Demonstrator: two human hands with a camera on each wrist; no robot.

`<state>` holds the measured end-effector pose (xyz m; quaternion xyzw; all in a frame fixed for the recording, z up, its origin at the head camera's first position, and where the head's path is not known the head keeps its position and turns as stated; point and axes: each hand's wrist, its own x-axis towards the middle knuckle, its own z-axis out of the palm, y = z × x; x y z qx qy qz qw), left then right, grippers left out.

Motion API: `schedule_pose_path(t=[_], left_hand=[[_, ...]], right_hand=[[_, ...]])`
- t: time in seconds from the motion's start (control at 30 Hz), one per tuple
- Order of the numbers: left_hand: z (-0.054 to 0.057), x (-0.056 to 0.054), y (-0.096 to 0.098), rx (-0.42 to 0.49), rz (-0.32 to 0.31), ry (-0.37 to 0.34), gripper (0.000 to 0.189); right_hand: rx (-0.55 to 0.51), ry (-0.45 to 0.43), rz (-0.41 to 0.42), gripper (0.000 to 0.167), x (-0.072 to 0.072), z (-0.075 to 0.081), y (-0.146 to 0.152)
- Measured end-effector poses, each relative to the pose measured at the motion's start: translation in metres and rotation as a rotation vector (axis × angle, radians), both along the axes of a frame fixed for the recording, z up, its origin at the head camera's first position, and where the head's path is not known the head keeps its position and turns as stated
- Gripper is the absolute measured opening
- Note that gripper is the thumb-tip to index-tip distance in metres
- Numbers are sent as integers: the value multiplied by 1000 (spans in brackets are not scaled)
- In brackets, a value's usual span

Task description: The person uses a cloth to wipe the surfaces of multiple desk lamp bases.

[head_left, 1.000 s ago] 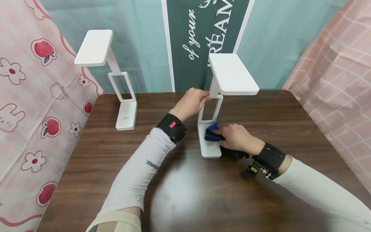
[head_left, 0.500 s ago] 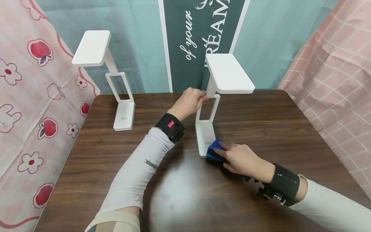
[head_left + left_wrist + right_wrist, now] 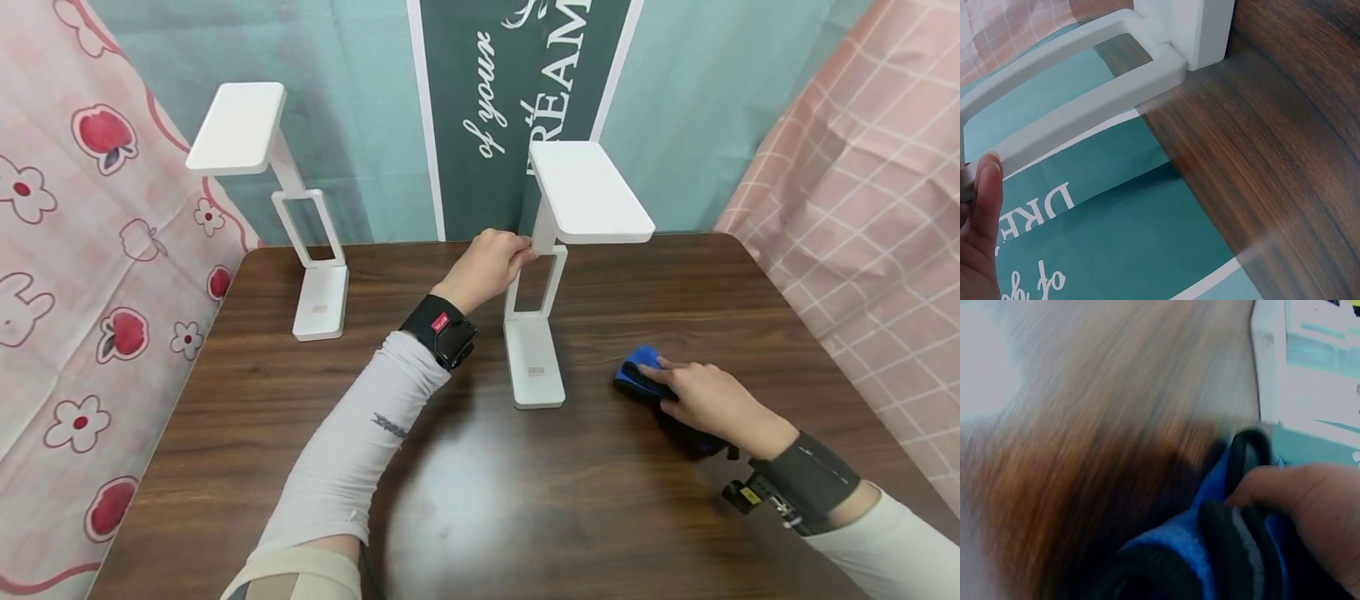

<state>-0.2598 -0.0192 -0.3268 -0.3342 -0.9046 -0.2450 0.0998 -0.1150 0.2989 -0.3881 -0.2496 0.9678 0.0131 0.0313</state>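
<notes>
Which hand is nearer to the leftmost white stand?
Left: the left hand is right of that stand, holding the other stand; the right hand is farther right, pinching the blue cloth.

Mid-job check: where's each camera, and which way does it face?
Head: on the head, facing forward and down; shows the table, left hand, right hand and white sleeves.
Left wrist: on that wrist, looking along the gripped white stand at the table and lettered backdrop; part of the left hand shows.
Right wrist: on that wrist, looking past the blue cloth at the table; part of the right hand shows.
Head and right wrist share the blue cloth.
</notes>
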Motion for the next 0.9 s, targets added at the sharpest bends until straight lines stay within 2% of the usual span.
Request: schedule_pose_path(t=[0.23,0.4,0.57,0.7,0.8,0.9], left_hand=[[-1,-4,1,16,4,-6,27],[1,-16,-9,53,26,3,26],[14,-43,-31,132,93,21,29],[23,-69,-46,136,119,32,33],[22,-89,-52,123,129,20,33],[17,-103,-55,122,158,-15,32]], right_hand=[[-27,46,3,58,-1,-10,4],[-27,28,-13,58,0,-12,6],[-32,24,-16,57,2,-13,7],[-44,35,-14,57,5,-13,6],[-48,36,-17,57,6,-12,5],[-50,42,-23,57,7,-13,5]])
